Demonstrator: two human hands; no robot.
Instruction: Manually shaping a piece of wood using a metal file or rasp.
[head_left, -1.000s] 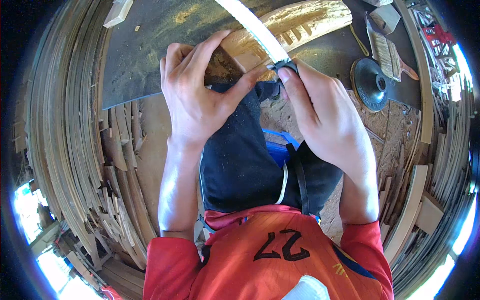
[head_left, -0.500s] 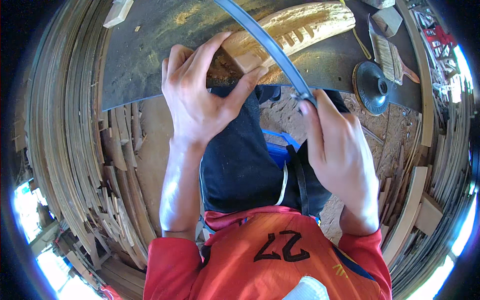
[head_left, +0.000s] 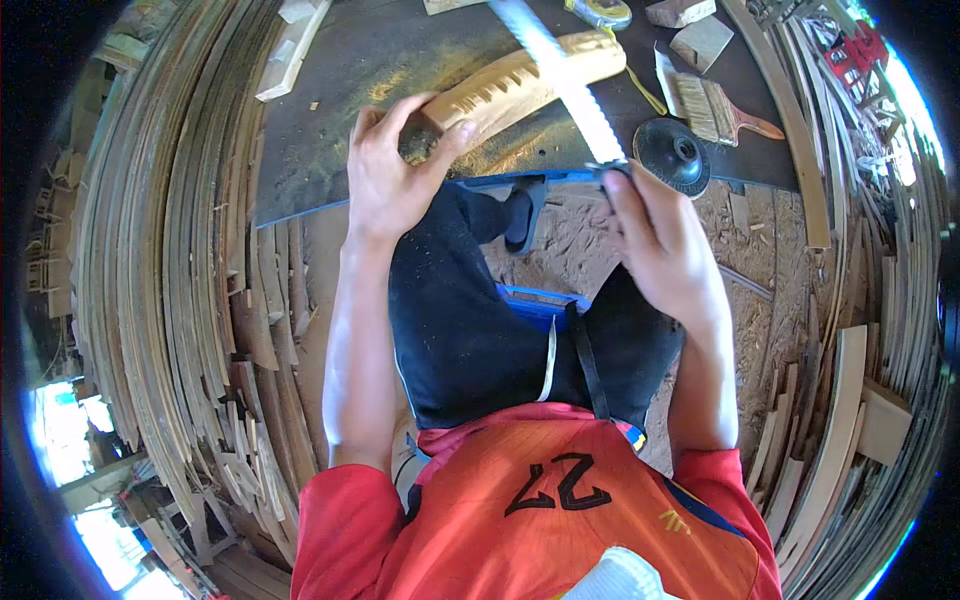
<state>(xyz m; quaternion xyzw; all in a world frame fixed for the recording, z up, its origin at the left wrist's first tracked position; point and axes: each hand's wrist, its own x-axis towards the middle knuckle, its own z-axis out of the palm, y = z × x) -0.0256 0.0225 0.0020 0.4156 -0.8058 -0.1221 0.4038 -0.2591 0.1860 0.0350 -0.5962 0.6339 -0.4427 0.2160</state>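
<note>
Looking down from head height, a person sits at a dark grey sheet tabletop (head_left: 330,150) dusted with sawdust. The left hand (head_left: 390,180) is closed over the near end of a pale, rounded length of carved wood with a row of saw notches (head_left: 520,85), pressing it flat. Its long axis runs from that hand up and to the right. The right hand (head_left: 660,250) is wrapped around the handle of a long, thin, pale saw blade (head_left: 560,75). The blade slants up and left from that hand and crosses the wood near its far end. To the right on the tabletop lie a black round disc (head_left: 672,152) and a flat wooden-handled paintbrush (head_left: 715,108). Curved wooden strips (head_left: 170,300) are stacked all around.
</note>
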